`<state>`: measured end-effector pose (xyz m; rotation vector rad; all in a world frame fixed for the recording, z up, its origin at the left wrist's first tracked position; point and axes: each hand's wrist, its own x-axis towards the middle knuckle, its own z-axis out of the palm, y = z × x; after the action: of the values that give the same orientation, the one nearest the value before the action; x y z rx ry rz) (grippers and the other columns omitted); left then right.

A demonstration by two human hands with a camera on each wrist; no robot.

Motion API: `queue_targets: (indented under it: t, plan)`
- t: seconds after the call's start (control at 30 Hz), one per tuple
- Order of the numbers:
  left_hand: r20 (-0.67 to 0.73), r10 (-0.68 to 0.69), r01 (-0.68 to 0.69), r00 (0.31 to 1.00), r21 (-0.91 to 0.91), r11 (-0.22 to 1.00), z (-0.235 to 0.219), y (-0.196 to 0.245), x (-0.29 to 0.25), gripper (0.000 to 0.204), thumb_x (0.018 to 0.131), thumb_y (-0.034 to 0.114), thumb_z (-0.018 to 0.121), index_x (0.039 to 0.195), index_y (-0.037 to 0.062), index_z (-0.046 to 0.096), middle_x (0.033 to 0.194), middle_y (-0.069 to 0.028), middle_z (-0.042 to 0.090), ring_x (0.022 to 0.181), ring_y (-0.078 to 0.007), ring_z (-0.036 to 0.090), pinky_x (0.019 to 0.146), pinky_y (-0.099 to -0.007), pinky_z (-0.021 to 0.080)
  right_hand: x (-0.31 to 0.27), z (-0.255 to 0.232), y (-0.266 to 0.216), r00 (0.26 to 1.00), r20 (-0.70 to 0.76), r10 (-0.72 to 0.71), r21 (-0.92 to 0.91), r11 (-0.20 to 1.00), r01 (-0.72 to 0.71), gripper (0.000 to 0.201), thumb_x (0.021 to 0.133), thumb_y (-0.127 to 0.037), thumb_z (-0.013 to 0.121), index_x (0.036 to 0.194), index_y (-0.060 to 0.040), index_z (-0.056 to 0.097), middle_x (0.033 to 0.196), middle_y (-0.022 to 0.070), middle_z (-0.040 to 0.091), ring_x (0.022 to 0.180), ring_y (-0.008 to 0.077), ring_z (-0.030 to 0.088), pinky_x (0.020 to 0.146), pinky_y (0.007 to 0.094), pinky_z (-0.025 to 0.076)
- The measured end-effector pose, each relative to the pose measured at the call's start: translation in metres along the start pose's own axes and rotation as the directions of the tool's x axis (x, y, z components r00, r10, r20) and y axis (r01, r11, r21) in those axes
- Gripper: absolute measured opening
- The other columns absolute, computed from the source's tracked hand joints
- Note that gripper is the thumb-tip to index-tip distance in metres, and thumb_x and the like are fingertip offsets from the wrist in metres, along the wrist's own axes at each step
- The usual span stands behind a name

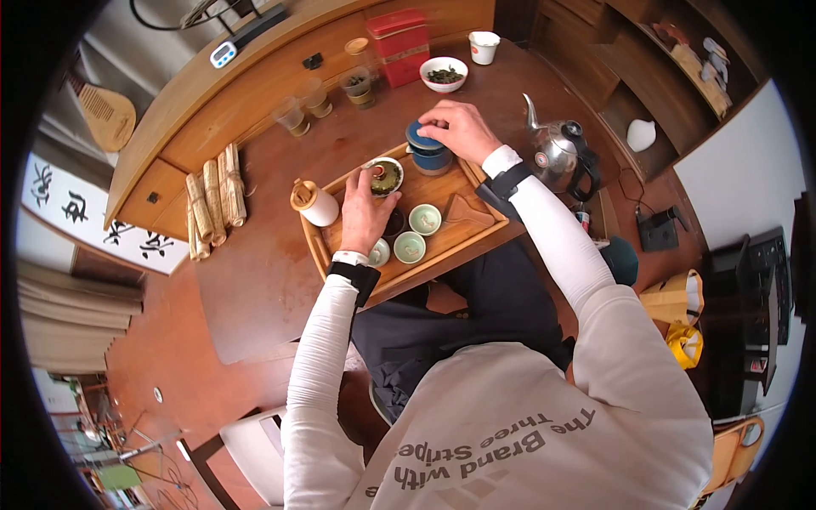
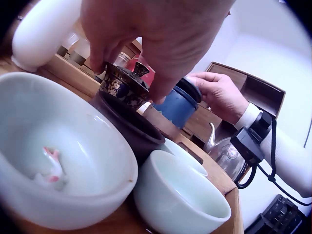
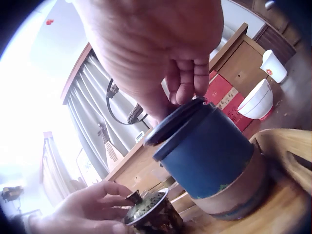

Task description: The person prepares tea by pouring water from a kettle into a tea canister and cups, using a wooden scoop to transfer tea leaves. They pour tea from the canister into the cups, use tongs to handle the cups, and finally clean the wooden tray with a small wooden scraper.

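My left hand [image 1: 365,217] spans a dark patterned gaiwan [image 2: 124,87], thumb on one side and fingers on the other; its domed lid is on. With the right hand [image 1: 463,132] I pinch the dark blue lid [image 3: 173,122] of a blue pot [image 3: 212,156]. That lid is tilted and partly raised off the pot's rim. Both vessels stand at the far side of a wooden tea tray [image 1: 442,265]. Pale green cups [image 1: 425,220] and a dark cup [image 2: 129,122] are close beside the left hand. A fish figure [image 2: 51,168] shows inside one cup.
A white canister [image 1: 316,206] stands at the tray's left, a wooden piece [image 1: 467,212] at its right. Beyond are a steel kettle [image 1: 557,153], a bowl of leaves [image 1: 444,75], a red box [image 1: 399,47], plastic cups [image 1: 316,100] and bamboo scrolls [image 1: 212,200].
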<state>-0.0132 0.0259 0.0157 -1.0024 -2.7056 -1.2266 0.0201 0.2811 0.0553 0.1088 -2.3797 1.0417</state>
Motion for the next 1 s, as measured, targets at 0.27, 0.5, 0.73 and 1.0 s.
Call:
queue_targets:
  t: [0.27, 0.5, 0.73, 1.0]
  plan:
    - [-0.035, 0.071, -0.072, 0.997, -0.020, 0.997, 0.008, -0.021, 0.005, 0.051, 0.084, 0.023, 0.082, 0.127, 0.0082, 0.058, 0.142, -0.0298, 0.051, 0.129, -0.0464, 0.053, 0.108, -0.0471, 0.047, -0.069, -0.050, -0.041, 0.998, -0.068, -0.016, -0.065, 0.998, 0.012, 0.019, 0.082, -0.018, 0.082, 0.095, -0.0052, 0.078, 0.086, 0.0087, 0.069, 0.073, 0.0215, 0.066, 0.067, 0.0346, 0.052]
    - [-0.023, 0.111, -0.112, 0.994, -0.056, 0.992, 0.002, -0.021, 0.010, 0.052, 0.078, 0.017, 0.087, 0.120, 0.0068, 0.058, 0.142, -0.0277, 0.054, 0.131, -0.0441, 0.054, 0.108, -0.0453, 0.047, -0.148, -0.017, -0.020, 0.989, 0.135, 0.066, -0.279, 0.960, -0.026, 0.016, 0.079, -0.026, 0.079, 0.085, -0.0114, 0.078, 0.082, 0.0044, 0.069, 0.082, 0.0251, 0.066, 0.080, 0.0382, 0.047]
    - [0.046, 0.103, -0.101, 0.994, -0.036, 0.994, -0.002, -0.026, 0.020, 0.056, 0.073, 0.014, 0.091, 0.116, 0.0050, 0.056, 0.141, -0.0250, 0.056, 0.130, -0.0420, 0.055, 0.108, -0.0438, 0.048, -0.150, -0.018, -0.019, 0.979, 0.167, 0.118, -0.205, 0.975, -0.082, 0.022, 0.082, -0.032, 0.079, 0.087, -0.0104, 0.078, 0.084, 0.0035, 0.069, 0.090, 0.0229, 0.066, 0.085, 0.0383, 0.047]
    - [0.047, 0.066, -0.067, 0.997, 0.034, 0.997, -0.008, -0.016, 0.024, 0.053, 0.071, 0.018, 0.092, 0.111, 0.0056, 0.060, 0.112, -0.0178, 0.071, 0.101, -0.0335, 0.070, 0.088, -0.0413, 0.055, -0.156, -0.034, -0.010, 0.928, -0.320, 0.192, 0.064, 0.981, -0.181, 0.021, 0.088, -0.022, 0.078, 0.087, -0.0015, 0.075, 0.073, 0.0111, 0.065, 0.066, 0.0287, 0.063, 0.061, 0.0359, 0.049]
